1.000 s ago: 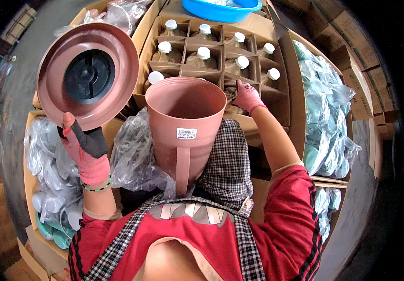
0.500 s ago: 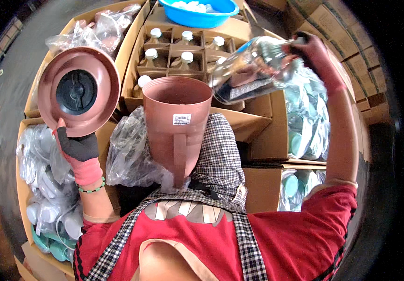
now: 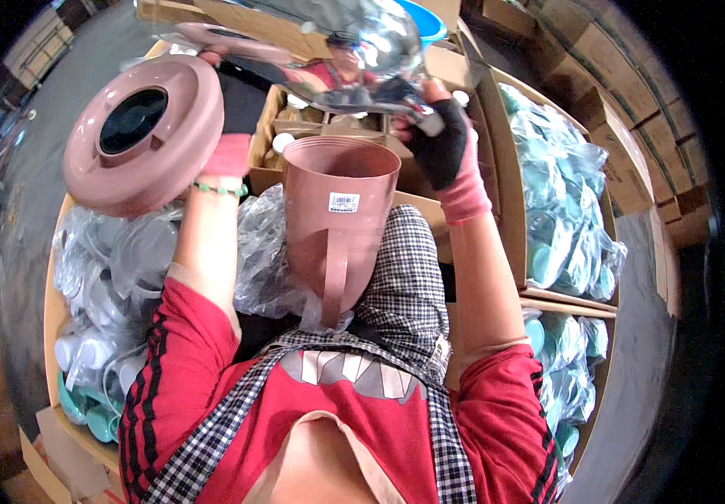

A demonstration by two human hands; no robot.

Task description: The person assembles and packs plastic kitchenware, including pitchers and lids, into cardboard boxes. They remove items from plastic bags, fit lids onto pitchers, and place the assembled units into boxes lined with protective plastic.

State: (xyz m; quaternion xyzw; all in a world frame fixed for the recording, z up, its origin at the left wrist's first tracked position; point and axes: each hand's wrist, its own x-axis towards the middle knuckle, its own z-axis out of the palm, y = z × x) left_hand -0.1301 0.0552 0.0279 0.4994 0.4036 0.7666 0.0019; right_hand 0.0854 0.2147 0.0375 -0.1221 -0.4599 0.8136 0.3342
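My left hand [image 3: 243, 99], in a black and pink glove, holds a round pink plastic flask base [image 3: 198, 109] with a black disc in its middle. The gloved right hand [image 3: 446, 151] grips the narrow end of a shiny silvered glass flask liner [image 3: 379, 42], which is raised and tilted above the boxes. Its mirrored side reflects the pink base and a person. Between my thighs stands a pink plastic jug body [image 3: 341, 181], with its wide mouth up, a side handle and a white label. Clear plastic film [image 3: 266, 248] bunches beside it.
Ahead, a divided carton [image 3: 329, 128] holds white-topped liners. A blue basin [image 3: 423, 21] sits behind it. Cartons of bagged teal parts [image 3: 560, 210] line the right, and bagged white and teal parts [image 3: 110, 277] fill a carton at left. Stacked boxes [image 3: 614, 92] stand far right.
The right hand has brought the liner from the right to above the middle. The left hand has moved up and inward, turning the base to a tilt. The jug stays between my thighs.
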